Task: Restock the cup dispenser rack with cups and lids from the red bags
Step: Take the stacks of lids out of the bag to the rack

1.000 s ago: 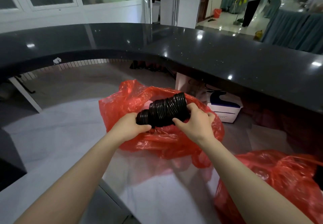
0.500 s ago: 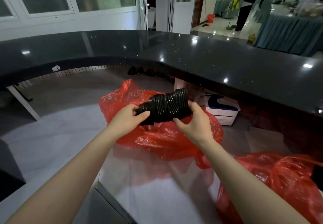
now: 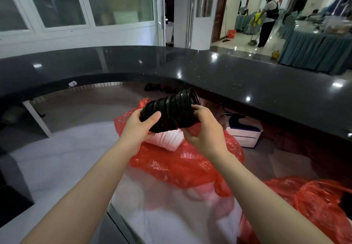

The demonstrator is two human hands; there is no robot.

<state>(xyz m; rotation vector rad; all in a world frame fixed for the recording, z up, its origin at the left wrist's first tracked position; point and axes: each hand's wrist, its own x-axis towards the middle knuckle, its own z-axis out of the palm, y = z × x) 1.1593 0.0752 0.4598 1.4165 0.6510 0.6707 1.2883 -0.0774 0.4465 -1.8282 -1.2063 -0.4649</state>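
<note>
A: Which step is this?

B: Fetching lids, I'd judge. A long, slightly bent stack of black round plastic lids [image 3: 170, 111] is held in the air above the crumpled red plastic bag [image 3: 182, 160] lying in the middle of the pale glossy desk [image 3: 62, 160]. The left hand [image 3: 138, 127] is curled round the stack's near end, thumb on top; the right hand [image 3: 204, 129] grips the far end from below and the side.

A: Anything left in that bag?

B: A stack of white ribbed cups [image 3: 167, 139] shows in its mouth, just under the lids. A second red plastic bag [image 3: 304, 205] sits at the desk's right near corner.

A: And the next move?

B: The dispenser rack isn't in view, so the stack has to be carried to wherever it stands. It looks loose and bowed; both ends probably need squeezing together or it may spill.

A: Room to move?

B: The raised black speckled counter [image 3: 247, 76] curves round the desk's far and right edges, close behind the lids. The desk's left side is open.
</note>
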